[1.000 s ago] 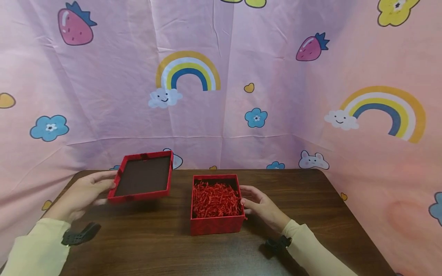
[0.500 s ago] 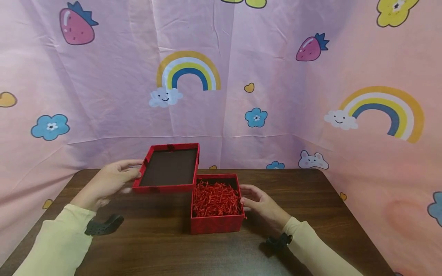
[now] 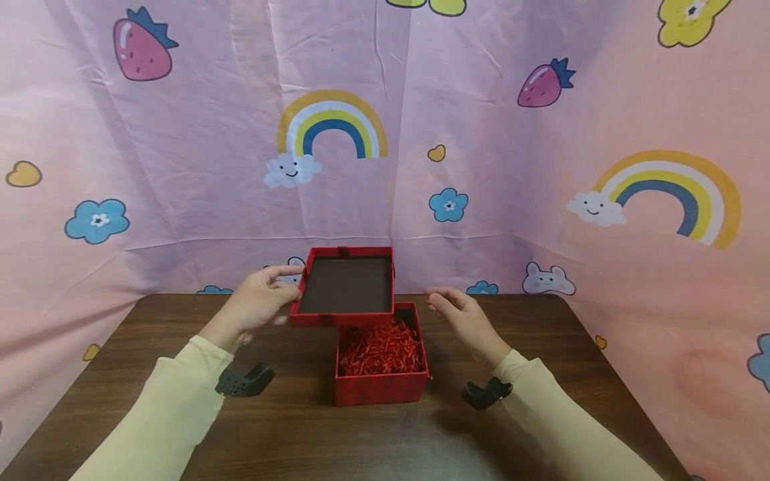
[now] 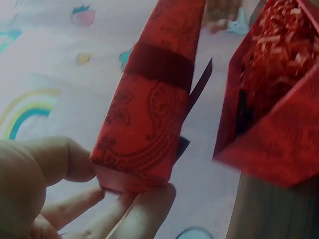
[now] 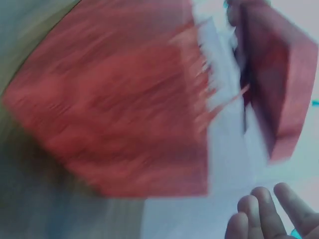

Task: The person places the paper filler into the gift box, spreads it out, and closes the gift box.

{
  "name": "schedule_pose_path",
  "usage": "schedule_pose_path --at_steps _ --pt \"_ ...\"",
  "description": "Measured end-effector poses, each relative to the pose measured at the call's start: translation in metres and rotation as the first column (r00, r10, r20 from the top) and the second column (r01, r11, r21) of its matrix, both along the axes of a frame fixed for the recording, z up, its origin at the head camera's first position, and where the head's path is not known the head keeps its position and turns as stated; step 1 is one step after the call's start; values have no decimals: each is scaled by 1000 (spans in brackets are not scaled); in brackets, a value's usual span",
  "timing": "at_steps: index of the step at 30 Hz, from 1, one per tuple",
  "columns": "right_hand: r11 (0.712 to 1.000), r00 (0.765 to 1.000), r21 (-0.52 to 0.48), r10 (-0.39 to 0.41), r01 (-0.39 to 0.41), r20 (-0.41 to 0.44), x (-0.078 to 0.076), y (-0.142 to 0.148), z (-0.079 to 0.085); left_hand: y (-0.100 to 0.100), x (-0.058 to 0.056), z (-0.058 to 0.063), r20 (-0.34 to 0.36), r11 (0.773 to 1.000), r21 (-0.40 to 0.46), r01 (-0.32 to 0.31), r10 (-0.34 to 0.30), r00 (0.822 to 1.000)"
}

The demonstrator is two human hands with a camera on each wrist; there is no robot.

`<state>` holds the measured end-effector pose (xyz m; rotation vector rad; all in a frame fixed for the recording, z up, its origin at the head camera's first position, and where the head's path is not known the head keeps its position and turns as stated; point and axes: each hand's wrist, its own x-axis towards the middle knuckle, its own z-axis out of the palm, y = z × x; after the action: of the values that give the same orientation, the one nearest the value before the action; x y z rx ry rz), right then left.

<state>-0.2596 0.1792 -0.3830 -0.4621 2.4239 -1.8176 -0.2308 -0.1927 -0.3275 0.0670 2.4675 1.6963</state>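
My left hand (image 3: pixel 255 304) grips the left side of a red box lid (image 3: pixel 345 318), thumb on one face of its rim and fingers on the other. The lid is tilted so its dark inside faces me, and it overlaps the back of the box in the head view. Below it, the red box (image 3: pixel 380 389) stands on the table, filled with red shredded paper (image 3: pixel 379 347). A dark ribbon (image 4: pixel 162 64) crosses the lid's patterned side in the left wrist view. Nothing is held by my right hand (image 3: pixel 466 317), raised beside the box with fingers loosely bent, apart from lid and box.
The box stands near the middle of a dark wooden table (image 3: pixel 289 427). Behind and to the sides hangs a printed cloth (image 3: pixel 481 167) with rainbows and strawberries. Black wrist straps (image 3: pixel 245 381) sit on both sleeves.
My left hand has carried the lid rightward from the left side to over the back of the box. My right hand has let go of the box's right side and risen.
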Motion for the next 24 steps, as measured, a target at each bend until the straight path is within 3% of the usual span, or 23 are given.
schedule_pose_path --at_steps 5,10,15,20,24 --pt "998 999 -41 39 -38 23 4 -15 20 26 0 0 -30 1000 -20 0 0 1000" --pt "999 999 29 -37 37 -1 4 -22 23 43 0 -6 -52 1000 -29 -2 1 999" --pt "988 991 117 -93 104 -94 3 -24 17 47 1 -14 -107 997 -81 -11 2 994" --pt "978 963 90 -165 187 -215 5 -29 14 51 7 -20 -192 996 -85 -4 -12 981" --pt "965 916 9 -246 262 -317 9 -32 12 53 12 -21 -272 998 -64 16 -33 962"
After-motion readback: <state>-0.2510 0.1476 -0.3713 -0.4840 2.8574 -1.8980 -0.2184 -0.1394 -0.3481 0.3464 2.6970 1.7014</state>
